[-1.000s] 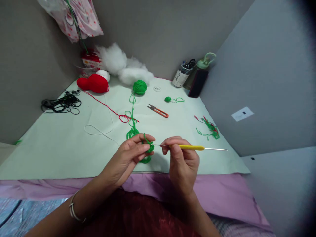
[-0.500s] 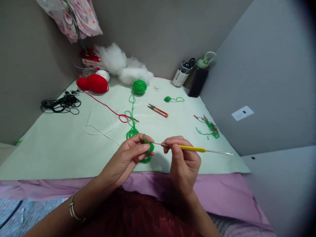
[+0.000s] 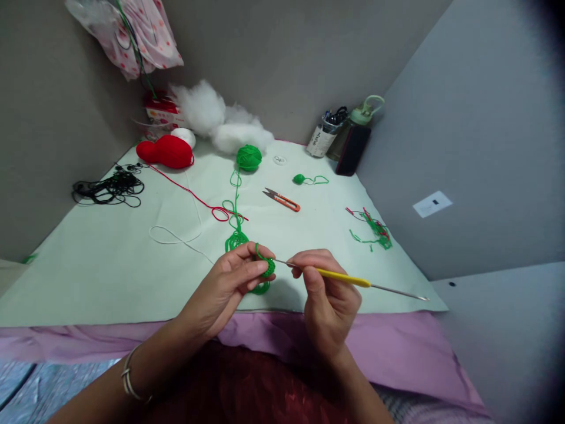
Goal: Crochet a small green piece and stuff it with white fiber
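Observation:
Pinched in my left hand (image 3: 238, 274) is a small green crochet piece (image 3: 268, 268), with green yarn looped over the index finger. My right hand (image 3: 329, 294) grips a double-ended crochet hook (image 3: 344, 277) by its yellow handle. The hook's left end meets the piece near my left fingertips; whether it sits inside a stitch is too small to tell. Its bare metal end points right and slightly down. Loose green yarn (image 3: 236, 240) lies coiled behind and below my left hand and runs back to a green yarn ball (image 3: 249, 158).
Orange thread snips (image 3: 282, 200) lie mid-table, with a small green piece (image 3: 299, 179) beyond. Yarn scraps (image 3: 377, 229) are at right. A red stuffed shape (image 3: 165, 151), black cord (image 3: 110, 185) and white stuffing (image 3: 220, 121) sit at left and back. A phone (image 3: 353, 150) leans against a bottle (image 3: 364, 112).
The hook has tilted: its free right end has swung down and further right as my right hand turned slightly. My left hand keeps its hold on the green piece.

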